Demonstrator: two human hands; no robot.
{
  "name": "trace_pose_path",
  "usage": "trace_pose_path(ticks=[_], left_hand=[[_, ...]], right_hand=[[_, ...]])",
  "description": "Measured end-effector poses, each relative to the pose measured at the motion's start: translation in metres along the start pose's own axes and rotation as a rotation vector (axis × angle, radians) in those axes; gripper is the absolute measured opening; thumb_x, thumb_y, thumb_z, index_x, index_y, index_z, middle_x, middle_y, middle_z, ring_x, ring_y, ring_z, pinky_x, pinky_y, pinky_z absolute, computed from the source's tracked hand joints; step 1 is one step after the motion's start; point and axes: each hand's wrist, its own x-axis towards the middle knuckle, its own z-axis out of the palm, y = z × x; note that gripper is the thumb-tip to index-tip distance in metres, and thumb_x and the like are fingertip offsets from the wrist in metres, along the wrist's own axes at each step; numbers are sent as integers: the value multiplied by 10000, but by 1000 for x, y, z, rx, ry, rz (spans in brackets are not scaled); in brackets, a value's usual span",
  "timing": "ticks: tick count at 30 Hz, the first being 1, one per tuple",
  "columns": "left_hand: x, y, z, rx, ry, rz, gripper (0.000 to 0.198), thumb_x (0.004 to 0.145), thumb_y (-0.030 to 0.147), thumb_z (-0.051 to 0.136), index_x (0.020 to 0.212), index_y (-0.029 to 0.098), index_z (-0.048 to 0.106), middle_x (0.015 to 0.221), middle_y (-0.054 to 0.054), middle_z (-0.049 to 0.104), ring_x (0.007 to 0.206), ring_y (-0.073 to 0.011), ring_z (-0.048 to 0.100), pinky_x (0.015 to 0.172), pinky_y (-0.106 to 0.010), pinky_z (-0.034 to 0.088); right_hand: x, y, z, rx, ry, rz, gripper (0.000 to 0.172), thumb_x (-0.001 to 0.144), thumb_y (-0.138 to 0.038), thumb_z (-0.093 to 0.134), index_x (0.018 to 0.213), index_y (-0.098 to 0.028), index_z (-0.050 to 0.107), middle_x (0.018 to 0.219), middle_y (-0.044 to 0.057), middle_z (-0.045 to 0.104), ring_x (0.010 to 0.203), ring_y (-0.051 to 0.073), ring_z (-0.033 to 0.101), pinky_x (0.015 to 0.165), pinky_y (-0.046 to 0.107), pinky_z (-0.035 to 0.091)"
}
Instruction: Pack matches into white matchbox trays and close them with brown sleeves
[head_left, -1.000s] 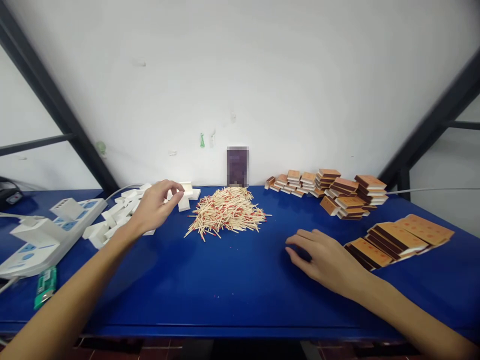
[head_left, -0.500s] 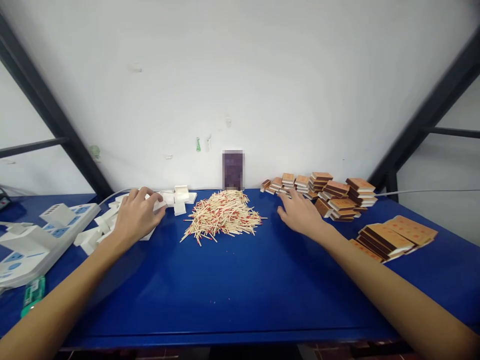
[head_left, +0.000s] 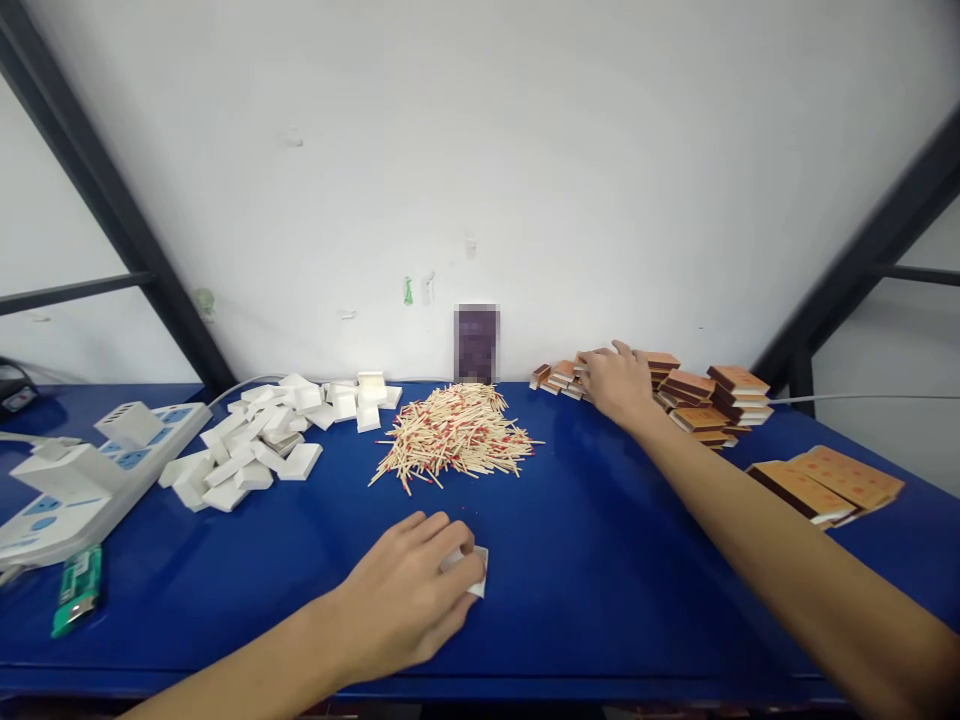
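Note:
My left hand (head_left: 420, 595) is over the front middle of the blue table, closed around a white matchbox tray (head_left: 480, 572) whose right edge shows past the fingers. Toward the back right, my right hand (head_left: 619, 383) reaches over the row of orange-and-brown matchbox sleeves (head_left: 562, 372). Its fingers bend down onto one of them, mostly hidden under the hand. A heap of red-tipped matches (head_left: 457, 430) lies between the two hands, against the wall. More white trays (head_left: 259, 440) are piled loosely at the left.
A white power strip (head_left: 142, 460) with plugged-in adapters runs along the left side, and a green packet (head_left: 77, 590) lies in front of it. Taller sleeve stacks (head_left: 739, 395) stand back right, with flat orange sleeves (head_left: 829, 480) nearer. A blurred dark rectangle (head_left: 478, 343) is at the wall.
My left hand has moved from the tray pile to the front middle, bringing a white tray. My right hand has shifted slightly back and right onto the sleeves.

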Motion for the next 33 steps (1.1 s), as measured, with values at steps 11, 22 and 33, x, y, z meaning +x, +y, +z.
trace_pose_path(ticks=[11,22,33], left_hand=[[12,-76,-29,-73,139,-145,179,942,259,459,935,181,620,904,-51,623,842,-178,566,767,-327,465],[15,-130,-36,-124,-65,-206,140,790,179,521,821,186,657,802,-22,632,740,-151,565,690,-277,416],[1,-125,-26,-134,-188,-126,214,819,162,498,875,209,699,766,-15,663,722,-147,584,699,-264,422]], right_hand=[[-135,-37,-51,27,53,-425,223,915,-143,472,1047,-161,651,1007,103,703,804,221,634,697,337,367],[-136,-70,-78,481,-23,-668,183,931,-270,483,902,-197,648,859,53,674,762,180,584,693,310,353],[-108,-150,-57,376,-87,-941,278,897,-81,496,1123,-167,634,1023,88,655,878,211,615,718,326,435]])
